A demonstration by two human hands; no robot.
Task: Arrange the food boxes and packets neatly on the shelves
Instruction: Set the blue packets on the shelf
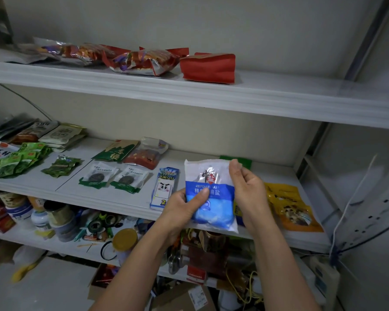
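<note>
We hold white-and-blue plastic salt packet (212, 207) before white middle shelf (126, 198): left grip (184, 206) clasps its left side, right grip (247, 187) pinches top corner.

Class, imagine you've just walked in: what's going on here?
A person is holding a white and blue plastic packet of refined salt in both hands, in front of the white middle shelf. The left hand grips its lower left side, thumb on the front; the right hand pinches its upper right corner. On that shelf a blue and white sponge pack lies to its left and yellow-orange pouches to its right.
</note>
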